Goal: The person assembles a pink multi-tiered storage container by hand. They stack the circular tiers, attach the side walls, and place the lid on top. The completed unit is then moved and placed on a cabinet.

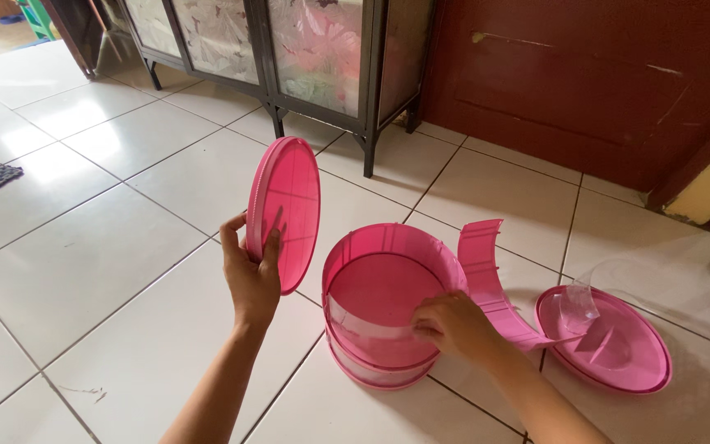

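White floor tiles: left hand, fingers clamped, lifts one pink lid upright; right hand pinches one pink round container's rim.

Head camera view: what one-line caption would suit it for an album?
Left hand lifts a pink round lid; right hand steadies a pink tub.

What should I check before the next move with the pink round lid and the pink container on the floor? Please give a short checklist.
1. Left hand grips the pink round disc firmly: ok; it is held upright by its edge.
2. Right hand steadies the round pink container: ok; fingers rest on its front rim.
3. Container stands flat on the tiled floor: ok.
4. Container inside is free: ok; only its pink bottom shows.
5. Curved pink panel is out of the way: cannot tell; it leans close beside the container.
6. Second pink disc lies apart: ok.
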